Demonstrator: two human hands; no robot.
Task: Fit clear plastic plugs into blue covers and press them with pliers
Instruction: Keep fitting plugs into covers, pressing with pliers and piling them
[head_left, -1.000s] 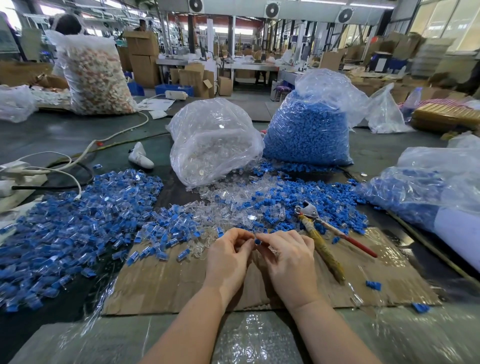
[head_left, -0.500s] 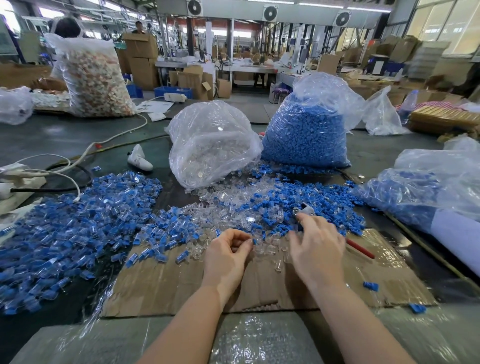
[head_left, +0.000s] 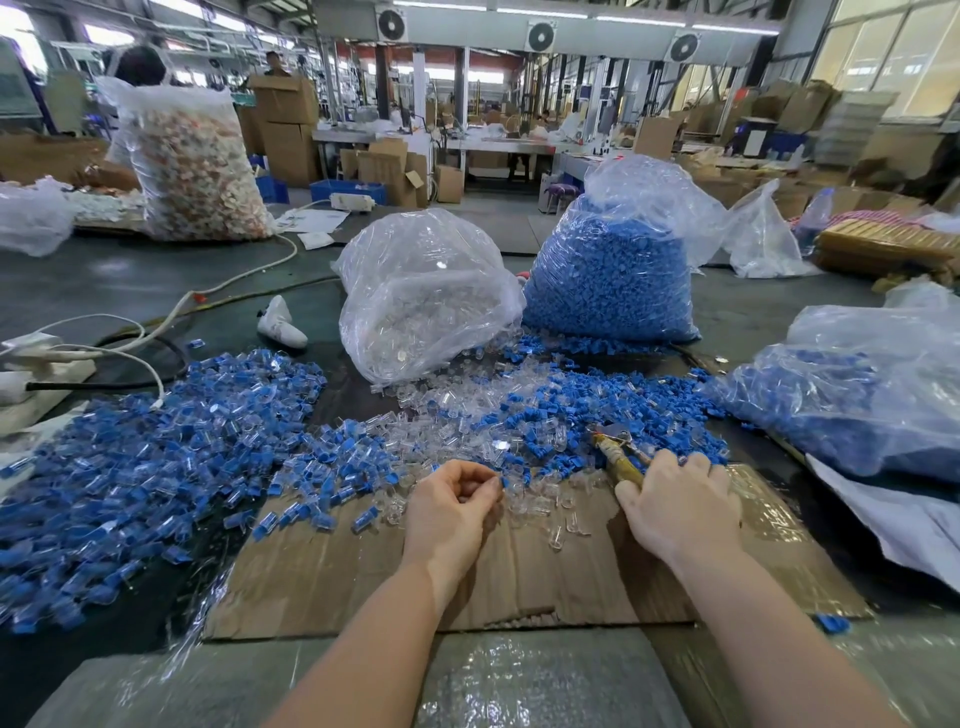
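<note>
Lying under right hand (head_left: 678, 506) fingers: pliers (head_left: 615, 452)

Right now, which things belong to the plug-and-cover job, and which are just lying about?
Job: pliers under right hand; blue cover pinched by left hand; clear plugs; blue covers.
Lying about: white cable; power strip; cardboard boxes.

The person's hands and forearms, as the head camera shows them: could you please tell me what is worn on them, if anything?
Nothing is worn as far as the frame shows. The left hand and the right hand are bare, without gloves, and I see no rings, watch or wristband. Both forearms are uncovered to the frame's bottom edge; no sleeve appears.
</note>
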